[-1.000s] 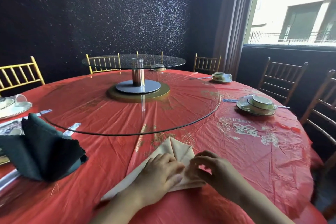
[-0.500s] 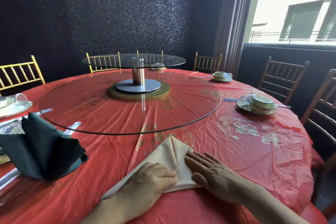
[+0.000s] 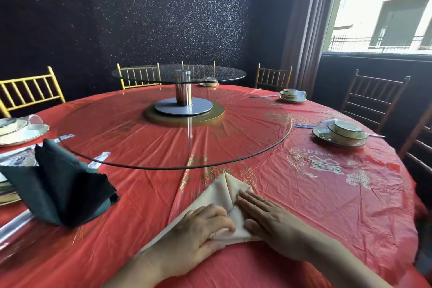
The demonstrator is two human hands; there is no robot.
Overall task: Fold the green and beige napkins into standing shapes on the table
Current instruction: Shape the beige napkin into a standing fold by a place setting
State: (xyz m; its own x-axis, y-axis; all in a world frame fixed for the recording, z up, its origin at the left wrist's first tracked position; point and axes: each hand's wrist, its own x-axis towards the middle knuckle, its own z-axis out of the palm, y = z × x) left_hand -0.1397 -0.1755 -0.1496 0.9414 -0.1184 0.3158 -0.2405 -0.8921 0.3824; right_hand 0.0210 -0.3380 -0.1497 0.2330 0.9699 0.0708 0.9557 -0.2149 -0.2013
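Observation:
The beige napkin (image 3: 222, 190) lies flat on the red tablecloth near the front edge, folded into a triangle that points away from me. My left hand (image 3: 198, 231) rests on its left half with the fingers curled at the centre crease. My right hand (image 3: 264, 217) lies flat with straight fingers and presses the right flap down. The dark green napkin (image 3: 58, 184) stands folded in a fan shape at the left.
A large glass turntable (image 3: 268, 147) with a raised second tier (image 3: 178, 75) fills the table's centre. Place settings with bowls sit at the right (image 3: 340, 132), back right (image 3: 292, 96) and far left (image 3: 18, 128). Chairs ring the table.
My right hand went from curled at the napkin's edge to flat on the right flap. My left hand moved a little toward me and its fingers stayed curled at the crease.

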